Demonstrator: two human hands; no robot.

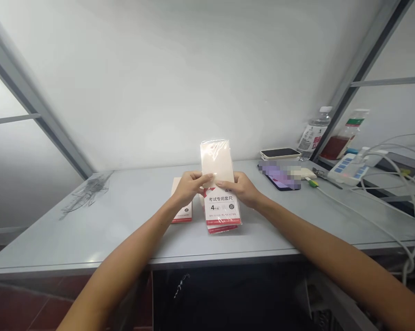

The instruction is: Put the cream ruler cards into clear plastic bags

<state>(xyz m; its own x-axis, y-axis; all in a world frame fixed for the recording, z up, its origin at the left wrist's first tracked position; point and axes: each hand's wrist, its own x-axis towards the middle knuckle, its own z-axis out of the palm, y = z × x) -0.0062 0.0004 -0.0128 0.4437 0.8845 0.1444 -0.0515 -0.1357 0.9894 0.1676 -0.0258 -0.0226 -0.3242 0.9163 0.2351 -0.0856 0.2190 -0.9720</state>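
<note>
Pinch grip, head view: the left hand (189,187) and right hand (244,189) hold the film-wrapped packet (223,209) by opposite side edges, thumbs on its front. It sits upright above the desk (131,220), right of a second packet (182,217); desk contact cannot be confirmed. Expected handling: light, slippery film, bendable; grasp both edges at mid-height, avoiding creases.

At least three packets (223,207) are showing, their overlap hiding any exact count; two phones (279,153), two bottles (313,135) and one power strip (348,168) are also showing.
</note>
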